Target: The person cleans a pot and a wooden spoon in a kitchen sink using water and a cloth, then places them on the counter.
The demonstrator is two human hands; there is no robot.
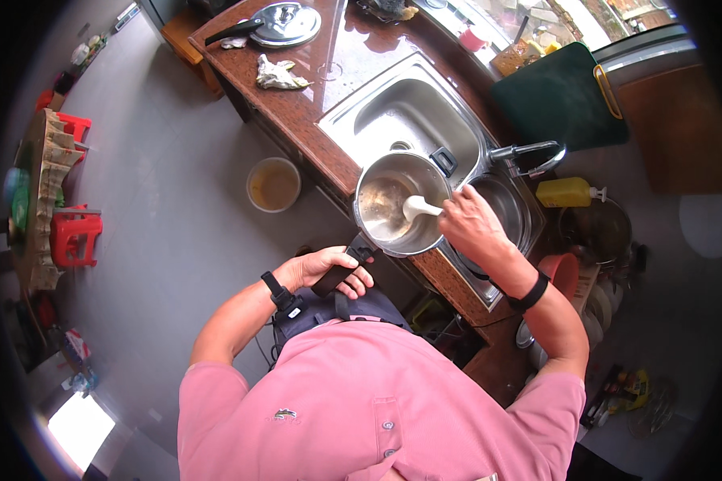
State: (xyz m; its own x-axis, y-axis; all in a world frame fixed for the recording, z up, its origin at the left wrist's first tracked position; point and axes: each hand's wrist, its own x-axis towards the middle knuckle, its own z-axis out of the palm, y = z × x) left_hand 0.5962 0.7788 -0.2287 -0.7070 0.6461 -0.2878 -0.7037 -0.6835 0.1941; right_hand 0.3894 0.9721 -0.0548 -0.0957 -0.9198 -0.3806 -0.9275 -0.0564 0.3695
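Observation:
My left hand (337, 270) is closed around the black handle (332, 279) of a metal pot (424, 239). The pot is tilted at the counter's front edge by the sink, its mouth towards me. Brownish, cloudy residue or liquid (380, 207) covers part of the pot's inside. In my right hand (470, 217) is a white spoon or ladle (420, 207). Its bowl is inside the pot. Whether the spoon touches the pot wall I cannot tell.
Beyond the pot lies a steel sink basin (391, 114) with a chrome faucet (532, 153). A pressure cooker lid (286, 25) and a crumpled cloth (280, 73) rest on the counter. On the right stand a yellow pump bottle (564, 192) and a green cutting board (556, 102). A bucket (274, 185) sits on the floor.

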